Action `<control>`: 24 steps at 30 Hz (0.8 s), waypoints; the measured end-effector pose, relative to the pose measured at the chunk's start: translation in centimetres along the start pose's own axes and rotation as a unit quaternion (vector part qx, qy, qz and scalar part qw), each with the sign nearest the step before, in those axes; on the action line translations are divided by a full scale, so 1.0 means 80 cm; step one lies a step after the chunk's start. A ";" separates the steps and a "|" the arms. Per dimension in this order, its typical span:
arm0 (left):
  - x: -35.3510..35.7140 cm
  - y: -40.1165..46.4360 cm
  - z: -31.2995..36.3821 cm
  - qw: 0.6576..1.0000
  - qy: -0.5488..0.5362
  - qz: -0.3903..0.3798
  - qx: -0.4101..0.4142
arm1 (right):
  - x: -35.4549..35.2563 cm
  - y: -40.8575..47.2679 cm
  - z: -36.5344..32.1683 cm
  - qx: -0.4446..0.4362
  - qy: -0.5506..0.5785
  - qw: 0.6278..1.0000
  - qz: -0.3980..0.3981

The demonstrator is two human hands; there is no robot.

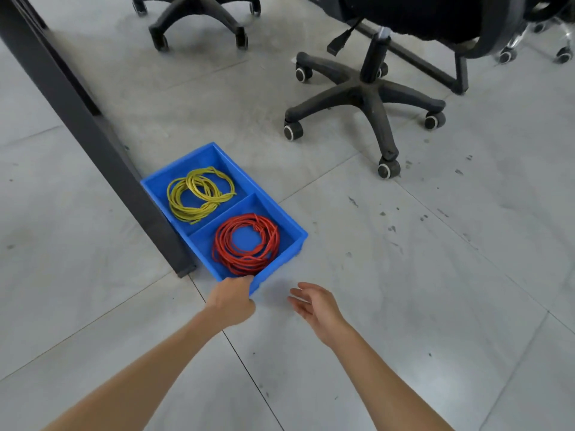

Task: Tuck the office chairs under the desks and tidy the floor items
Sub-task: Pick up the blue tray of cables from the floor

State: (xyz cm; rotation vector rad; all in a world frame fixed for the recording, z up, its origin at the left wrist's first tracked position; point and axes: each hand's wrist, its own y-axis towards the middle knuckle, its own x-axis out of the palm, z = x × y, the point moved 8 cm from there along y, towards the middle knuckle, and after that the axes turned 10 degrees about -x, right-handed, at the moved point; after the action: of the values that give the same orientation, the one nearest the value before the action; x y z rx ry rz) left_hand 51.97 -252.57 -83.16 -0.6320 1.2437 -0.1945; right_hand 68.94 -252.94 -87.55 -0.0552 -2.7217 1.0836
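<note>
Floor (404, 306) tiles, big and grey, lie under me, with thin dark lines between them and small dark marks off to my right. My left hand (231, 301) grips the near edge of the blue bin (273, 209), with my fingers curled over its rim. My right hand (314, 303) hangs just beside the bin with loose, spread fingers and holds nothing. The bin sits on the floor, touching a long black bar (93, 129) on its left side. A wall splits the bin into two parts. The near part holds a coil of red cord (245, 244). The far part holds a coil of yellow cord (199, 192). Farther off on my right stands a black chair (370, 94) on five wheeled legs. Another chair base (196, 17) shows at the top.
</note>
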 end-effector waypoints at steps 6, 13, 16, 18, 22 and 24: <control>0.066 -0.051 0.085 0.996 -0.027 -0.072 0.047 | -0.035 -0.019 0.004 0.002 0.006 0.999 0.053; 0.096 -0.070 0.164 0.956 -0.174 -0.184 0.150 | -0.136 -0.035 -0.014 -0.038 -0.057 0.985 0.156; 0.071 -0.050 0.162 0.939 -0.261 -0.174 0.138 | -0.143 -0.029 -0.027 -0.033 -0.044 0.990 0.129; 0.039 -0.034 0.151 0.943 -0.283 -0.107 0.136 | -0.138 -0.023 -0.026 -0.022 -0.065 0.991 0.116; -0.011 -0.004 0.112 0.942 -0.315 -0.004 0.113 | -0.142 -0.010 -0.031 -0.052 -0.143 0.975 0.163; -0.031 0.008 0.084 0.941 -0.323 0.055 0.086 | -0.152 0.000 -0.044 -0.070 -0.164 0.968 0.177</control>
State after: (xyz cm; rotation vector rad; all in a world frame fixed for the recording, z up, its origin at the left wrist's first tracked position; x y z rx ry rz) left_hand 57.23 -248.61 -80.32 -0.4200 0.6142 0.0056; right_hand 81.54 -251.91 -87.23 -0.4353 -3.1713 1.0644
